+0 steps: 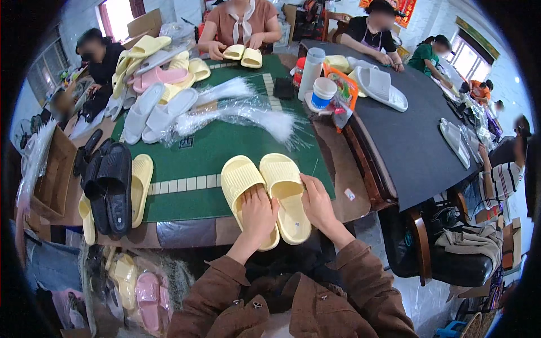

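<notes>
Two pale yellow slide slippers lie side by side at the near edge of the green-topped table. My left hand rests flat on the heel of the left slipper. My right hand grips the right edge of the right slipper, thumb on its footbed. Both sleeves are brown.
Black slippers and yellow ones lie at the left edge. White, pink and yellow slippers pile at the far left beside clear plastic bags. Bottles and a cup stand at the right. Other people sit around the tables handling slippers.
</notes>
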Demonstrator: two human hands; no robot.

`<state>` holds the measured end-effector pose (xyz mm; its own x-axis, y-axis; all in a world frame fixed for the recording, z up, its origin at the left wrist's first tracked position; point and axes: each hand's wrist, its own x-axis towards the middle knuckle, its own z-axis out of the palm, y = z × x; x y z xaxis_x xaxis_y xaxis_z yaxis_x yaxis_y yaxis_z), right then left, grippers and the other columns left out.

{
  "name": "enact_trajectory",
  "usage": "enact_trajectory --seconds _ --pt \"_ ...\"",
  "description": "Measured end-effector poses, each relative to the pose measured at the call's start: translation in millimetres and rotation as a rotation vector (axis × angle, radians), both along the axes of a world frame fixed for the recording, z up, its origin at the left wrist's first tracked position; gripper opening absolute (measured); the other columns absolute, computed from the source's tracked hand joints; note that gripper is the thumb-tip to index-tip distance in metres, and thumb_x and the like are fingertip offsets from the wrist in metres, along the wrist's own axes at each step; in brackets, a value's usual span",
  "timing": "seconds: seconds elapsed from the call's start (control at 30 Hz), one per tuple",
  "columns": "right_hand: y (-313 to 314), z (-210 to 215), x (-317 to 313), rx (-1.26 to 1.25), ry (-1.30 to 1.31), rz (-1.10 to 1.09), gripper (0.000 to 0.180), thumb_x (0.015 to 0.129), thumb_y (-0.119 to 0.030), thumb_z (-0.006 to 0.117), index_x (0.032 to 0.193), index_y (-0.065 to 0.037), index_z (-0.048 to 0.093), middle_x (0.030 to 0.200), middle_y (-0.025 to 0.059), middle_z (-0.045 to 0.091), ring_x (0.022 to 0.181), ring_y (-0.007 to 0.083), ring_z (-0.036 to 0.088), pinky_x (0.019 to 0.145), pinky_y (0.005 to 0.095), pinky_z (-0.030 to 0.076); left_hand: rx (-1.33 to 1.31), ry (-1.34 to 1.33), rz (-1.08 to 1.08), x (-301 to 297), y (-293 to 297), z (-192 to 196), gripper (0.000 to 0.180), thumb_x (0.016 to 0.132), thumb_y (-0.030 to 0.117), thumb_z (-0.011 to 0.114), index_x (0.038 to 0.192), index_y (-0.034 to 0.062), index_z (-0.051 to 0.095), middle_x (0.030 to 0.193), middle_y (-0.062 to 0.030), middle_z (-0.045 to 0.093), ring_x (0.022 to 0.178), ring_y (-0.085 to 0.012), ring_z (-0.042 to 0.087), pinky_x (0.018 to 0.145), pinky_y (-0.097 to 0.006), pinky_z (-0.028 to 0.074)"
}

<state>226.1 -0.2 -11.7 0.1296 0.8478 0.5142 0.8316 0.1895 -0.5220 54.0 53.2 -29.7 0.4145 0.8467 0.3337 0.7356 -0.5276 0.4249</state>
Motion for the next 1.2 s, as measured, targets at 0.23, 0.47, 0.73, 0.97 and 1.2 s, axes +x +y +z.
enact_trajectory --seconds 0.23,0.47,0.73,0.97,1.2 --pt "1 39 -3 -0.03 0.339 0.097 0.025 0.094 0.004 0.041 0.116 0.006 0.052 0.106 0.0247 0.062 0.098 0.036 0.064 0.083 0.04 0.052 0.063 -0.016 -0.078 -14 -4 5 0.052 0.087 0.022 0.06 0.123 -0.0137 0.044 0.115 -0.0294 0.053 0.11 -0.0441 0.05 0.099 -0.049 0.037" --pt "21 80 -13 -0.05 0.079 0.01 0.025 0.089 0.002 0.045 0.114 0.002 0.048 0.096 0.0182 0.067 0.085 0.0331 0.066 0.074 0.0417 0.053 0.232 -0.242 -0.199 -50 -30 45 0.044 0.081 0.011 0.069 0.121 -0.0023 0.056 0.123 -0.0179 0.055 0.111 -0.0342 0.054 0.095 -0.043 0.044" --pt "24 61 -21 -0.163 0.119 0.055 0.02 0.089 -0.001 0.045 0.108 0.0 0.052 0.093 0.0178 0.066 0.082 0.0358 0.066 0.071 0.0433 0.052 0.147 -0.383 -0.564 -49 -38 57 0.05 0.077 -0.008 0.064 0.125 0.0055 0.061 0.137 -0.0136 0.051 0.1 -0.0256 0.065 0.085 -0.033 0.054" --pt "12 68 -13 -0.15 0.135 0.137 0.014 0.087 0.0 0.046 0.094 0.002 0.058 0.09 0.0188 0.064 0.085 0.0355 0.064 0.075 0.0425 0.051 0.373 -0.269 -0.724 -48 -35 58 0.048 0.076 -0.003 0.067 0.123 0.005 0.06 0.133 -0.0116 0.052 0.097 -0.0256 0.064 0.085 -0.035 0.054" --pt "11 63 -20 -0.089 -0.085 0.105 0.015 0.082 0.001 0.05 0.093 -0.001 0.06 0.089 0.0158 0.062 0.089 0.0356 0.06 0.075 0.0444 0.05 0.291 -0.557 -0.594 -35 -36 54 0.051 0.073 0.006 0.077 0.12 0.0073 0.056 0.133 -0.0144 0.049 0.101 -0.0255 0.062 0.082 -0.037 0.054"
